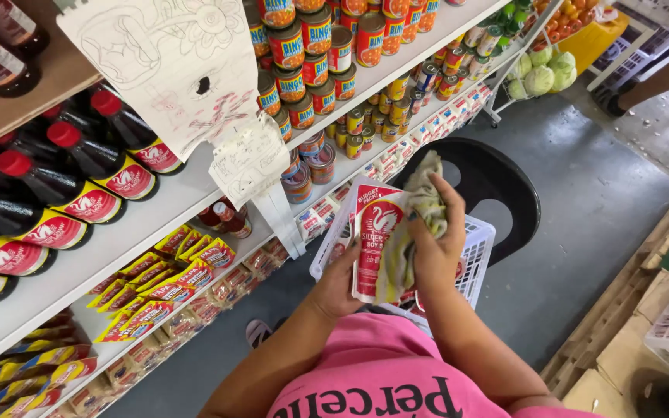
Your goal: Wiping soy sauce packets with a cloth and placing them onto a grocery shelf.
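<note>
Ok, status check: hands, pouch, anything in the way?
Left hand holds red-and-white pouch upright over white basket. Right hand presses cloth on pouch front. Black stool behind basket; shelves at left.

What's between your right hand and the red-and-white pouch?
In the head view, a pale crumpled cloth lies between the right hand and the red-and-white pouch, which the left hand holds from below.
</note>
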